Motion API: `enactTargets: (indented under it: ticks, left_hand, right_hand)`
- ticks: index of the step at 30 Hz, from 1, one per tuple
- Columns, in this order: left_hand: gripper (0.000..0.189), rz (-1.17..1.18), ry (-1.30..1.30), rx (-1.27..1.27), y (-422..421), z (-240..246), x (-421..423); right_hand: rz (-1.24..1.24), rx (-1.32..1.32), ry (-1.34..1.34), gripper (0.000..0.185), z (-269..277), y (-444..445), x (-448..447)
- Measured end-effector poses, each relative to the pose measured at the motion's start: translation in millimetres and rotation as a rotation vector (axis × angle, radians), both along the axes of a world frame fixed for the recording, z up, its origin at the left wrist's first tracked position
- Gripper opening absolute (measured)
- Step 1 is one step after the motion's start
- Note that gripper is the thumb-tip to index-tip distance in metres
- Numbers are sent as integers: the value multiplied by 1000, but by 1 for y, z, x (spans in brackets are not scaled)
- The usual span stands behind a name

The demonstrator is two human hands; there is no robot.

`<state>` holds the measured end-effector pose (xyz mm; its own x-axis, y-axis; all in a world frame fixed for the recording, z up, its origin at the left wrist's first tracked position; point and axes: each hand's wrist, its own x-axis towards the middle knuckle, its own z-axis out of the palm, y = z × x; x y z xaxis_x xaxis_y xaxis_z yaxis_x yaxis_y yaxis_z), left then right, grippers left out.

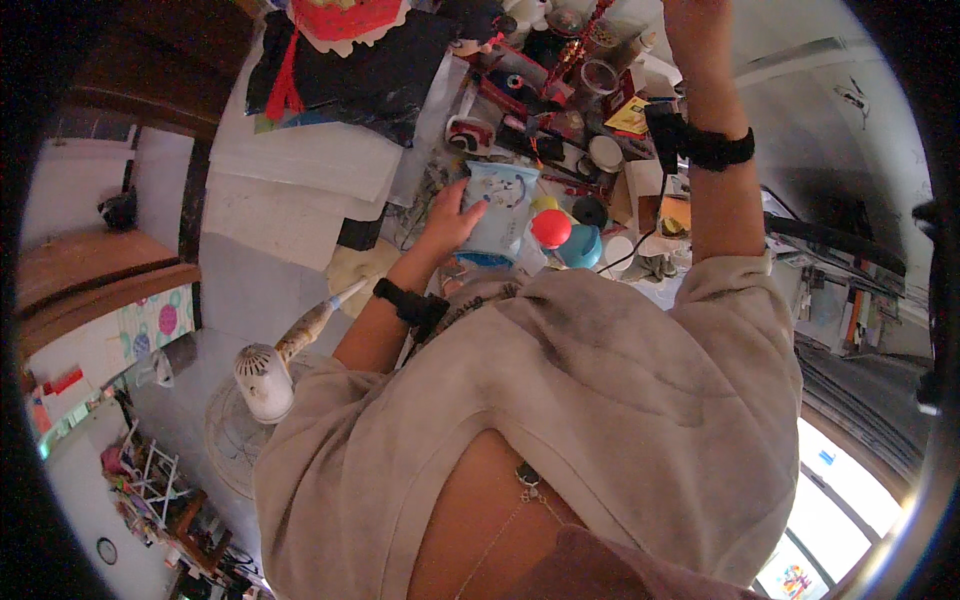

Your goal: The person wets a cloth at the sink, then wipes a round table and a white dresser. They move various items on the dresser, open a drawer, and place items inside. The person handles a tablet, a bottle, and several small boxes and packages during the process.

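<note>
My left hand (453, 219) grips the left edge of a light blue soft packet (501, 201) that has printed pictures and writing on it. The thumb lies across the packet's front; the other fingers are partly behind it. Beside the packet's lower right are a red ball-shaped thing (550, 228) and a blue plastic bowl-like container (580, 246). High at the upper right, my right hand (699, 26) reaches up to the picture's top edge. Its fingers are cut off there, so whatever they touch is hidden. Both wrists wear black straps.
Cluttered small goods, including a clear jar (600, 76) and a round white lid (606, 153), crowd the surface ahead. A black plastic bag (352, 82) with a red tassel (285, 82) lies at upper left. A white standing fan (264, 382) is close by my left arm.
</note>
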<state>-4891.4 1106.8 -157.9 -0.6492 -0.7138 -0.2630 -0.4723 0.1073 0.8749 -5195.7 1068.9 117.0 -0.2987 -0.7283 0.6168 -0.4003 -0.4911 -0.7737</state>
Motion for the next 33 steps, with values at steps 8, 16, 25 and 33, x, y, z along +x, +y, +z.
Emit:
enactTargets:
  ticks: [8, 16, 25, 33]
  left_hand:
    - [60, 43, 55, -63, 0, -14, 0]
    - [59, -27, 28, -51, -4, -16, 2]
    - [60, 4, 32, -97, -3, -28, 4]
    - [59, 4, 52, -115, -4, -25, 2]
  right_hand:
    - [-39, 70, 58, 4, -4, -6, -6]
    - [16, 356, 100, 14, -85, -13, -29]
    - [-217, 572, 587, 21, -164, -3, -24]
    - [-299, 786, 1288, 21, -215, 15, 16]
